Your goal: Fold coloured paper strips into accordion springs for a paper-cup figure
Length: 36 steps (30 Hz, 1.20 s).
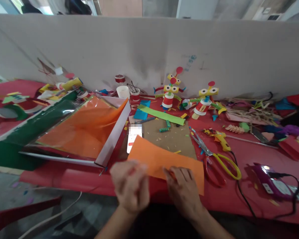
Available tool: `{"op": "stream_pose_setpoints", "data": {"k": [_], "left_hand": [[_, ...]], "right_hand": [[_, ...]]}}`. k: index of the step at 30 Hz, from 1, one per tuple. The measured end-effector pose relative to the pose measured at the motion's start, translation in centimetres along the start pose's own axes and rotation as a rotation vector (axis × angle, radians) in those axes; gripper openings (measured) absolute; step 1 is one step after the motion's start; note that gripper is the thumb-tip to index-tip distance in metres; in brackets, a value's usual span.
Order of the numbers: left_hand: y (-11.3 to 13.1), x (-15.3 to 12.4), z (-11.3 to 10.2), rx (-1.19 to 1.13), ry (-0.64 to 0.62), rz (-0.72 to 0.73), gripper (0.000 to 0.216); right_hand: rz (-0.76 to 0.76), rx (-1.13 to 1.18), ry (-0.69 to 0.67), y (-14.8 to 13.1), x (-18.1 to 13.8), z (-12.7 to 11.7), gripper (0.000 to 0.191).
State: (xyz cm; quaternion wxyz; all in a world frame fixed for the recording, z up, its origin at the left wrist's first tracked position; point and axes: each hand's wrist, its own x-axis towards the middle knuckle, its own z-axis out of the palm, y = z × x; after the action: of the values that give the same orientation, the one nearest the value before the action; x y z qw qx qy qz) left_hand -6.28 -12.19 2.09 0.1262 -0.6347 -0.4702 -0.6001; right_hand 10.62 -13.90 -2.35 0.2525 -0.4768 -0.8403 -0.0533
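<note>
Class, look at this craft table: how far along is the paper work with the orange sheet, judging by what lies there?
Done: two paper-cup robots stand finished by the wall. In hand: the left hand and right hand both grip the near edge of the orange sheet, which lies flat and looks uncut. Left: the yellow-handled scissors and glue gun lie untouched beside it, so cutting and gluing seem not yet done.
</note>
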Motion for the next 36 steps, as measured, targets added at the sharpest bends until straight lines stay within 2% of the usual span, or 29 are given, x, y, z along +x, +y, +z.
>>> {"op": "stream_pose_setpoints", "data": {"k": [1, 2, 4, 5, 8, 12, 16, 20, 23, 25, 28, 30, 32, 34, 36], "left_hand": [[0.7, -1.7, -0.9, 0.022, -0.250, 0.127, 0.044], [1.1, -3.2, -1.7, 0.043, -0.438, 0.197, 0.046], [1.5, -5.5, -2.6, 0.080, -0.711, 0.146, 0.048], [1.4, -6.3, -2.8, 0.102, -0.783, 0.091, 0.047], [0.9, -7.2, -3.5, 0.144, -0.903, 0.016, 0.040], [0.0, -6.8, -4.9, 0.138, -1.003, 0.090, 0.038], [-1.6, -6.7, -7.1, 0.019, -1.117, 0.172, 0.048], [-4.4, -6.8, -8.8, -0.003, -1.083, 0.155, 0.049], [-6.0, -6.6, -9.4, -0.004, -0.978, 0.043, 0.041], [-6.6, -6.4, -9.5, -0.019, -0.919, -0.064, 0.035], [-7.1, -6.1, -9.3, -0.029, -0.857, -0.174, 0.032], [-7.6, -6.0, -9.4, -0.042, -0.849, -0.176, 0.033], [-8.2, -5.8, -9.5, -0.071, -0.874, -0.154, 0.035], [-8.6, -5.5, -9.8, -0.112, -0.899, -0.150, 0.035], [-8.8, -5.2, -9.9, -0.151, -0.899, -0.180, 0.034]], "right_hand": [[0.023, 0.042, -0.019, -0.4, -1.3, 0.8, 0.038], [0.023, 0.088, -0.023, -0.6, -2.3, 1.4, 0.034], [0.032, 0.130, -0.050, -0.9, -3.6, 1.9, 0.029], [0.030, 0.140, -0.064, -0.9, -3.9, 1.8, 0.028], [0.016, 0.159, -0.134, -0.8, -3.8, 1.0, 0.032], [-0.010, 0.187, -0.219, 0.2, -4.0, -0.7, 0.032], [-0.011, 0.217, -0.233, 2.1, -6.1, -2.1, 0.032], [0.117, 0.244, -0.197, 4.3, -7.8, -2.6, 0.027], [0.235, 0.365, -0.152, 5.3, -7.7, -2.6, 0.017], [0.282, 0.464, -0.176, 5.7, -6.8, -2.7, 0.015], [0.242, 0.531, -0.278, 6.1, -5.5, -3.1, 0.015], [0.150, 0.526, -0.326, 6.4, -5.2, -3.2, 0.019], [0.089, 0.525, -0.317, 6.7, -5.4, -3.3, 0.020], [0.092, 0.551, -0.295, 6.9, -5.7, -3.3, 0.018], [0.174, 0.585, -0.286, 6.9, -6.0, -3.3, 0.017]]}}
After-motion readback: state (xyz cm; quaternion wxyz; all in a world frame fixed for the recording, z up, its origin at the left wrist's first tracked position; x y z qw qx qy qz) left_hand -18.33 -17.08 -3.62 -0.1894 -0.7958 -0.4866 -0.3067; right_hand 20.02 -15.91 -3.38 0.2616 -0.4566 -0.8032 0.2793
